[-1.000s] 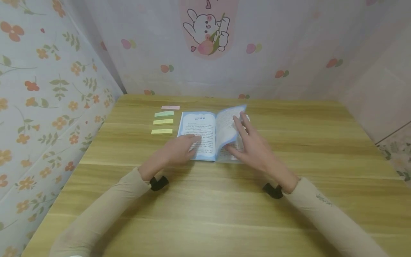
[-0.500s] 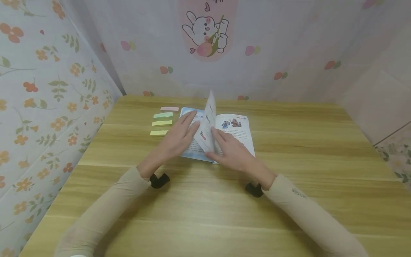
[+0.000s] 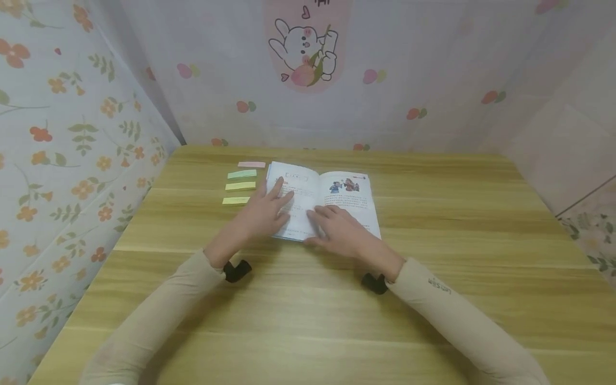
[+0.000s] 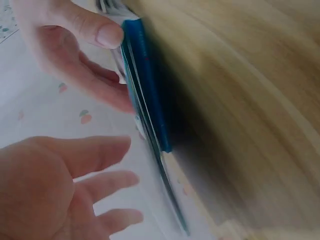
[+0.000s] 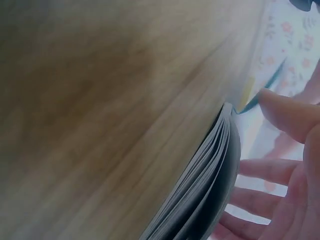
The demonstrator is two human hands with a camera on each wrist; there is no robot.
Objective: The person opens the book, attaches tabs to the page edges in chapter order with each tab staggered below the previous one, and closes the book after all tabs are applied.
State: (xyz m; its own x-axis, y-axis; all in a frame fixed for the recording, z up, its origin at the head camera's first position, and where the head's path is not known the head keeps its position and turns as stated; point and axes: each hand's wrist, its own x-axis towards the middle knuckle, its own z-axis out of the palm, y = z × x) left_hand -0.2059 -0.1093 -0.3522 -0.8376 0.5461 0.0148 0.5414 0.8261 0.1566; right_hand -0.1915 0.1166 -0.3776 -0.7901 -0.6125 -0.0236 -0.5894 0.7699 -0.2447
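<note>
Open picture book [image 3: 332, 200] flat on wooden table [image 3: 433, 256], toward the far left. Left hand [image 3: 262, 214] spread flat on left page, gripping nothing. Right hand [image 3: 339, 230] resting on lower middle, fingers relaxed. 4 sticky notes [image 3: 240, 185] just left.

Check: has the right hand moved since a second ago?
Yes. The right hand slid left across the open illustrated paper book, from its right page toward the spine, nearer the left hand.
</note>
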